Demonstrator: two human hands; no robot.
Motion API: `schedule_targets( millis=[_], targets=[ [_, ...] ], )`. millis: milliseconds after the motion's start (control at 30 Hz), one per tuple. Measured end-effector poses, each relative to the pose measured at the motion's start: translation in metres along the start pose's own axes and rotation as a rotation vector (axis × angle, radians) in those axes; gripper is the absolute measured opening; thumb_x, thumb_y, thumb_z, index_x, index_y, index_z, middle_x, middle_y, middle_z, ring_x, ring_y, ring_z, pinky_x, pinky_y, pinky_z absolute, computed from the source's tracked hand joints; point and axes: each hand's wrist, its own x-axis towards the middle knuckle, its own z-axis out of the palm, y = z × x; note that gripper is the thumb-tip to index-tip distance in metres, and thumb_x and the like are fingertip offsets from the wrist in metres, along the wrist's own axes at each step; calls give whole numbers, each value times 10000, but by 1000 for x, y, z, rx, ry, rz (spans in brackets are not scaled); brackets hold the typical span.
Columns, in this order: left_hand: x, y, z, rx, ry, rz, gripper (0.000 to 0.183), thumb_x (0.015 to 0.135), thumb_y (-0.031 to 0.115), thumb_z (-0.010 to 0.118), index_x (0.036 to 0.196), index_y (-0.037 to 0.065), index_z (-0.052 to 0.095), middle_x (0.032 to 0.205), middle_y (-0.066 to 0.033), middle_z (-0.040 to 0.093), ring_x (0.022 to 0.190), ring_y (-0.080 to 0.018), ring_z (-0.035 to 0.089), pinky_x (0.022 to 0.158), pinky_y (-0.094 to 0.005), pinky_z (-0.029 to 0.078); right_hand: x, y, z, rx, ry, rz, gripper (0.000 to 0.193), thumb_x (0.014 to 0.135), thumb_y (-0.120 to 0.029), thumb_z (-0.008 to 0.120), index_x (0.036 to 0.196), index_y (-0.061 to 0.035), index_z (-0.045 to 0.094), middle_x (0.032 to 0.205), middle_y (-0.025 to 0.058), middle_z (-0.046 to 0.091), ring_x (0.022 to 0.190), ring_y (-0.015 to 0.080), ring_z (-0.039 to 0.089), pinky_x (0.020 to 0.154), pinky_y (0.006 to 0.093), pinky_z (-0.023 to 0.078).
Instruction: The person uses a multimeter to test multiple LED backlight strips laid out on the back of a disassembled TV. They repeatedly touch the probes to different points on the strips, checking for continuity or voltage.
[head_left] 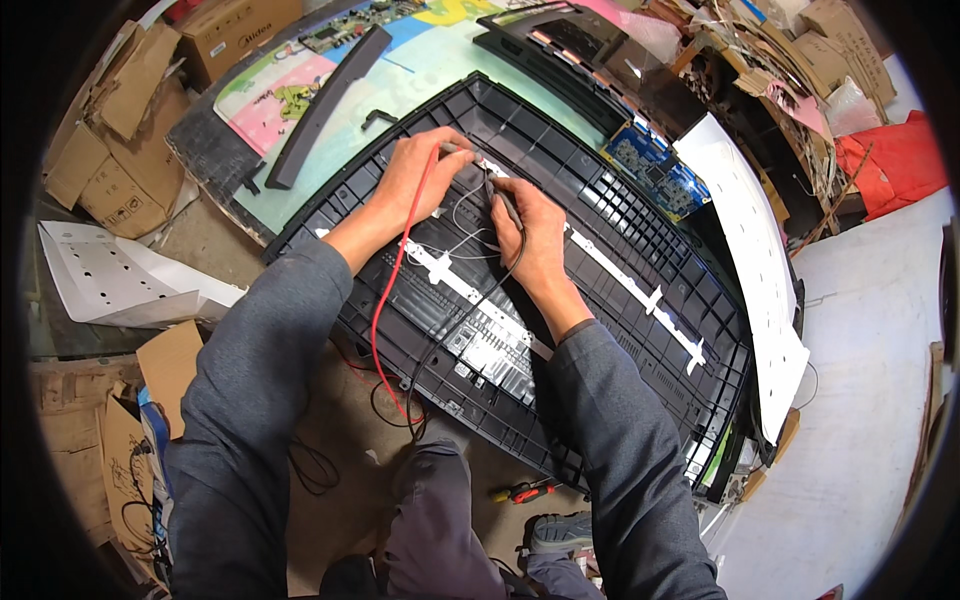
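Note:
A large black plastic TV back panel (640,350), ribbed inside, lies tilted before me. White LED strips run along it, one on the near side (470,293) and one on the far side (625,282). My left hand (415,178) pinches a test probe with a red lead (383,300) over the upper end of the far strip. Close beside it, my right hand (535,225) grips a second test probe (508,208), whose black lead (455,325) trails down across the panel. Both tips meet near the strip; exact contact is too small to tell. Thin pale wires (460,215) loop below.
Beneath the panel is a colourful printed table (240,200) bearing a long dark bar (330,105). Blue circuit boards (655,170) and a white sheet (755,240) flank the far right side. Cardboard boxes (235,35) stand at left; a red-handled tool (530,492) lies on the floor.

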Motion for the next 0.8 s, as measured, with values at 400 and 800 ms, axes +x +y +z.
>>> schedule_targets(
  millis=[400, 800],
  targets=[
    [1, 1, 1, 9, 8, 4, 288, 1021, 250, 760, 1165, 2, 795, 842, -88, 791, 701, -99, 608, 648, -305, 468, 0, 1, 1, -6, 20, -29, 232, 973, -60, 735, 1192, 14, 721, 998, 239, 758, 880, 419, 746, 796, 445, 588],
    [2, 1, 1, 25, -6, -24, 295, 1029, 258, 753, 1177, 6, 794, 886, -110, 810, 758, -123, 677, 704, -312, 518, 0, -1, 0, -19, 13, -21, 236, 975, -61, 726, 1198, 17, 721, 1000, 238, 761, 881, 416, 752, 800, 446, 592]
  ],
)
